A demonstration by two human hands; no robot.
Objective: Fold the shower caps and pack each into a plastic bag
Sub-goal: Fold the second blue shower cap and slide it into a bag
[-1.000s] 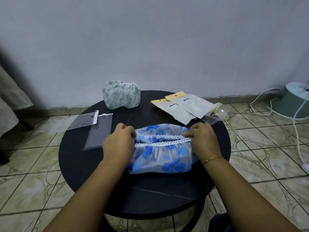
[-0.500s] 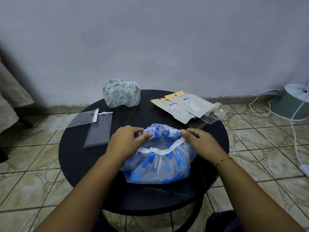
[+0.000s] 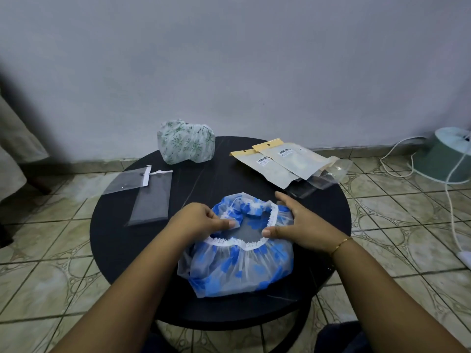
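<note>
On the near half of the round black table (image 3: pixel 122 240), the blue-flowered shower cap (image 3: pixel 237 266) is lying mouth-up, puffed and unfolded, its white lace elastic rim (image 3: pixel 229 242) gaping in a rough oval.

Left hand (image 3: pixel 198 220): grip is pinching the rim's left side between thumb and fingertips. Right hand (image 3: pixel 298 225): fingers lying fairly straight against the cap's right side, thumb pressing at the rim; not closing round anything.

Risks, as judged:
- Elastic is pulling inward; if the pinch is slipping, the rim is likely to spring back and bunch, spoiling any fold.
- Air is sitting under the thin film; folding without pressing it flat is likely to leave a bulky wad, too thick for a bag.
- Film looks slick on the table, so it could be sliding toward the near edge.

Cap looks translucent, gathered, crinkly. Clear plastic bags (image 3: pixel 150 197) are lying flat to the left, well apart; a green-patterned shower cap (image 3: pixel 186 143) is sitting at the far edge.
</note>
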